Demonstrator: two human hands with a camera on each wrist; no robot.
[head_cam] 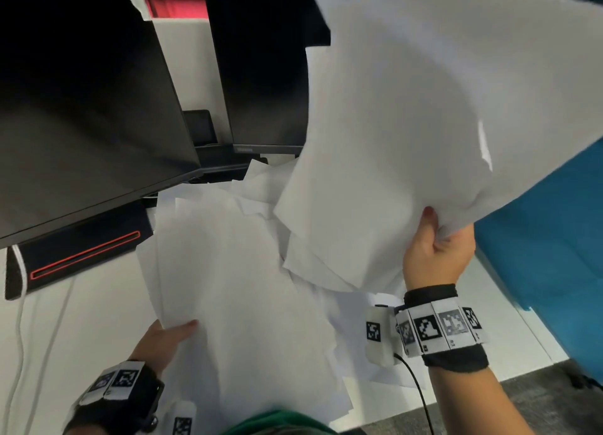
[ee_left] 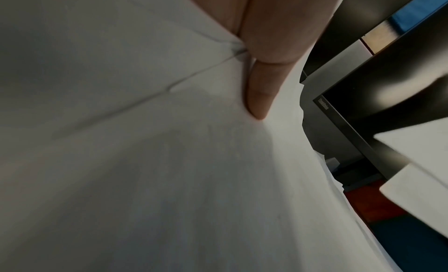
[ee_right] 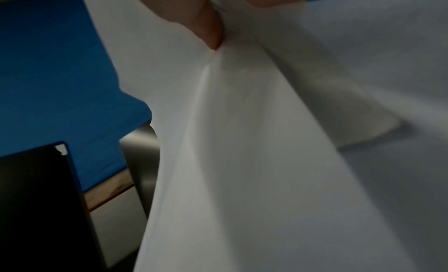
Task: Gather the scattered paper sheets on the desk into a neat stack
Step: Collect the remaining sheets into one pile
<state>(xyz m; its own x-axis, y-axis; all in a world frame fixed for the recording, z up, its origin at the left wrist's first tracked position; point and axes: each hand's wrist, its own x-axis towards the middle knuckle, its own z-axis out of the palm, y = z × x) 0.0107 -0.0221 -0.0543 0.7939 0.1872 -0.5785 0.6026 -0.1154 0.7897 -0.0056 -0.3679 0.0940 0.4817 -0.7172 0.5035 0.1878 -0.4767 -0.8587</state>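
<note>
White paper sheets [head_cam: 241,281] lie in a loose overlapping pile across the middle of the white desk [head_cam: 81,320]. My left hand [head_cam: 166,335] pinches the near left corner of a bundle of these sheets, thumb on top; the left wrist view shows that thumb [ee_left: 260,96] pressed on paper [ee_left: 145,161]. My right hand [head_cam: 435,248] is raised above the desk and grips the lower corner of another bunch of sheets [head_cam: 424,91], which fans up and away. In the right wrist view a fingertip [ee_right: 213,34] pinches the bent paper [ee_right: 254,142].
Two dark monitors [head_cam: 75,108] [head_cam: 261,62] stand at the back, with a black device bearing a red outlined slot [head_cam: 85,255] under the left one. White cables [head_cam: 23,320] run down the left. A blue partition [head_cam: 548,238] borders the desk's right edge.
</note>
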